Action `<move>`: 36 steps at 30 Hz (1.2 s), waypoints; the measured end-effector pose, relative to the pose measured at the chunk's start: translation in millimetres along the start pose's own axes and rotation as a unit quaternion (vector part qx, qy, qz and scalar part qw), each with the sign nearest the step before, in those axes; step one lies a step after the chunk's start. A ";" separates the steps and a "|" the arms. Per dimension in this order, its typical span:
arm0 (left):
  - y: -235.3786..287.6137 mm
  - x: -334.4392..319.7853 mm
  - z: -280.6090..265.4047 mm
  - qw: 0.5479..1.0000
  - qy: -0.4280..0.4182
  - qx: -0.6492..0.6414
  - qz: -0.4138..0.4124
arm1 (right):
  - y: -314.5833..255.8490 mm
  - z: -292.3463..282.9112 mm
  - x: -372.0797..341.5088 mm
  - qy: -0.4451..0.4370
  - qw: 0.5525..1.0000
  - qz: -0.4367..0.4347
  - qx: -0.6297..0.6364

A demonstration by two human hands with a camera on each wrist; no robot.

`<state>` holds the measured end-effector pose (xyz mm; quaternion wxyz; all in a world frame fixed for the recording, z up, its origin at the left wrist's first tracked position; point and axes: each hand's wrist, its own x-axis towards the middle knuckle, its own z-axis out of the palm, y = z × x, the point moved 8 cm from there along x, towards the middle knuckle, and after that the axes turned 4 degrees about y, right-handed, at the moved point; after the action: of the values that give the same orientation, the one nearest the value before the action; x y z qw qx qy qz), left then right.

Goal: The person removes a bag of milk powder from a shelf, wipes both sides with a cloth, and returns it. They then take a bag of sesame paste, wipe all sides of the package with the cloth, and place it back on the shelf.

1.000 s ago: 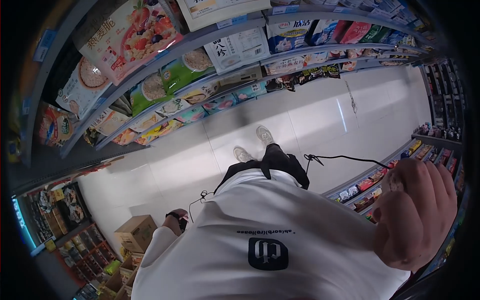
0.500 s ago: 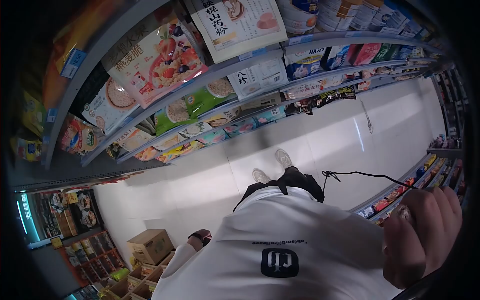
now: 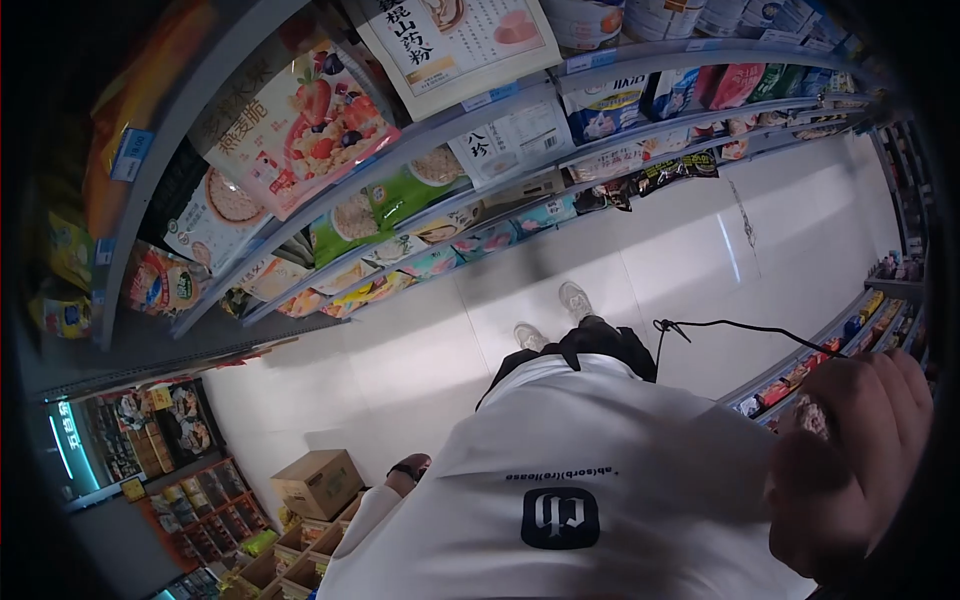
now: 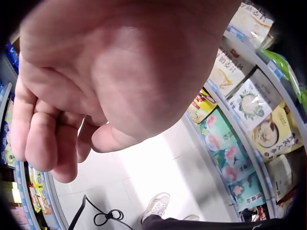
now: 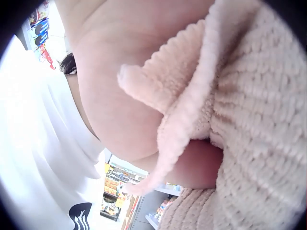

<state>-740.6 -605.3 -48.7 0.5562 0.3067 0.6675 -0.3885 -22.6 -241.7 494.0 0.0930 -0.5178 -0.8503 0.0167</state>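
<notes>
At the right of the head view, my right hand (image 3: 850,460) is raised close to the camera with its fingers curled. The right wrist view shows a pale pink ribbed, fluffy cloth (image 5: 259,105), gathered in that hand, with a narrow strip hanging across the palm. Only a small part of it shows between thumb and fingers from above. My left hand (image 4: 120,81) hangs low beside the white T-shirt (image 3: 650,470), a dark band at its wrist. Its fingers (image 4: 43,143) are loosely curled and hold nothing.
Curved shelves (image 3: 420,125) with cereal bags (image 3: 310,130), pouches and cans run along the front. Another snack shelf (image 3: 790,385) stands at the right. A cardboard box (image 3: 318,482) and crates are at the lower left. A black cord (image 3: 760,326) loops from waist toward right hand.
The head view has shifted, so shelves and shoes appear further right and lower. My right hand has turned and moved slightly right, showing the pink cloth between its fingers. The left hand still hangs low.
</notes>
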 end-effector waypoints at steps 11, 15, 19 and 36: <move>-30.8 -26.7 -1.6 0.997 0.011 0.073 0.004 | 14.6 -3.5 0.4 0.001 0.992 -0.006 0.128; -17.2 -30.2 17.7 0.995 0.000 0.098 0.020 | 10.5 17.7 6.8 0.026 0.998 0.039 0.051; 12.1 -16.4 32.8 0.985 -0.033 0.158 0.053 | -6.6 15.0 32.4 0.114 0.992 -0.050 0.038; -68.2 -56.5 57.8 0.955 -0.082 0.279 0.060 | 34.6 29.1 -77.4 0.042 0.973 -0.013 0.225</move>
<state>-757.9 -688.5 14.2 0.5238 0.4561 0.4653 -0.5487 37.2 -292.1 450.2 0.2427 -0.4730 -0.8265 0.1851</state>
